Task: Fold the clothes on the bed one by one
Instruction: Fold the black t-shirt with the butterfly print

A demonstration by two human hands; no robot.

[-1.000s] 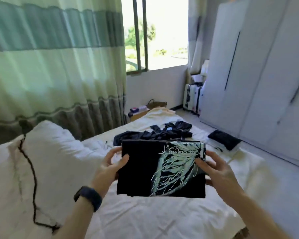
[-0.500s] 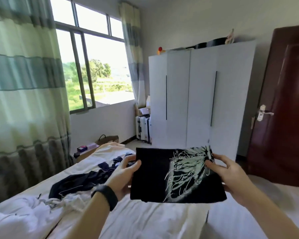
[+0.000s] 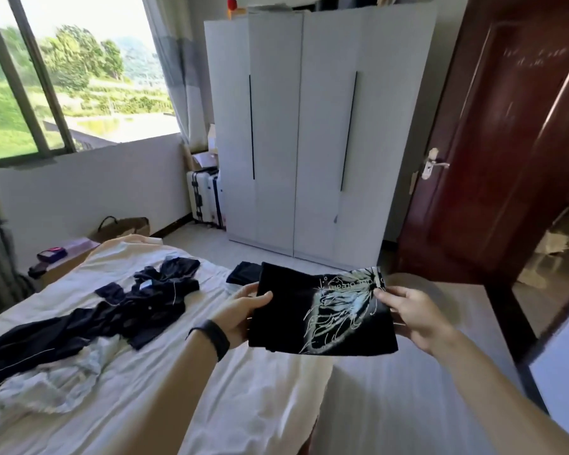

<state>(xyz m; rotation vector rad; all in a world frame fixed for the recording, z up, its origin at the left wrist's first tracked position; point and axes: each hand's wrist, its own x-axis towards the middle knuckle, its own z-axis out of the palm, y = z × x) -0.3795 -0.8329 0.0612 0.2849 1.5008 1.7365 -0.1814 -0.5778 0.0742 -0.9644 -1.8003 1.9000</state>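
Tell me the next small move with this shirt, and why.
Probably lay the shirt on the folded dark piece at the edge of the bed. The left hand and right hand hold it already folded above the bed, and that piece lies just beyond.

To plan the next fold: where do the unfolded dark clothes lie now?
In the head view, the unfolded dark clothes lie spread across the bed on the left, left of the left hand gripping the folded black shirt.

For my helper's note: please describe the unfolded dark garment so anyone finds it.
On the white bed, on the side near the window, a long dark garment lies crumpled. Unlike the folded printed shirt held up nearby, it is spread out.
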